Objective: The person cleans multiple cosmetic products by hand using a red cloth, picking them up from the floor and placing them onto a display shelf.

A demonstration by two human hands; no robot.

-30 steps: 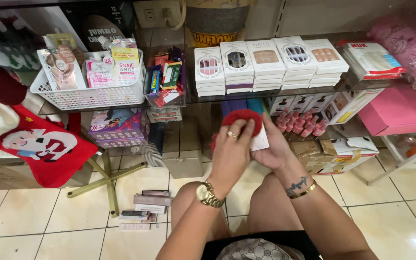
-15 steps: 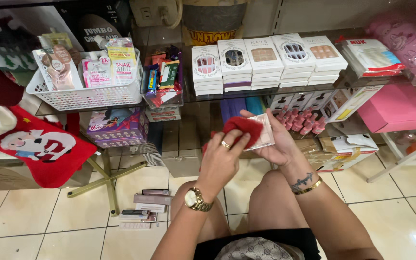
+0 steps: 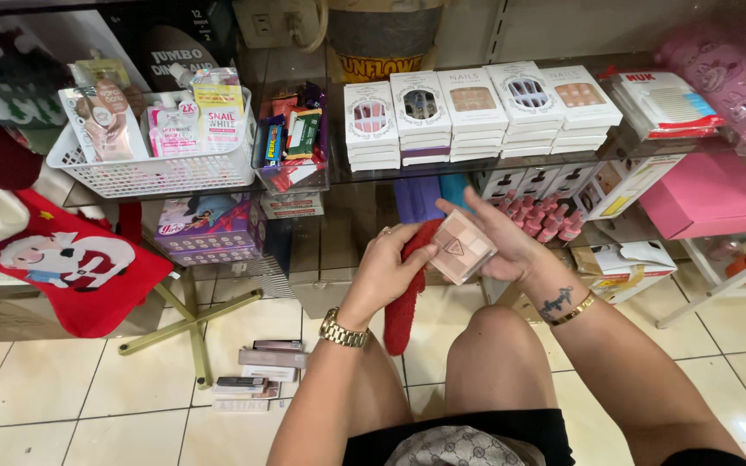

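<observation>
- Gripping a red cloth (image 3: 404,298), the left hand (image 3: 388,269) has its fingers curled shut around the upper part of the fabric, thumb pressed against the edge of a small square compact; the rest of the cloth hangs down between the knees.
- The right hand (image 3: 504,246) holds the pale pink compact (image 3: 461,248) from behind and beneath, fingers spread and clamped along its far sides, so the clear lid tilts toward the camera.
- That compact sits between the two hands, just in front of the glass shelf's (image 3: 347,177) lower level and above the right knee.
- A gold watch (image 3: 343,331) circles the left wrist; a gold bangle (image 3: 574,309) and a small dark tattoo mark the right wrist.
- On the glass shelf, stacks of white press-on nail boxes (image 3: 474,110) stand in a row, with a white mesh basket (image 3: 144,168) of sachets to their left.
- Below the shelf, a cluster of small pink bottles (image 3: 547,220) stands near the right hand; possibly nail polish, though they are too small to tell.
- Several slim cosmetic boxes (image 3: 259,371) lie on the tiled floor (image 3: 53,388), left of the left knee.
- A red Christmas stocking (image 3: 66,267) with a Santa figure hangs at far left, well apart from the hands.
</observation>
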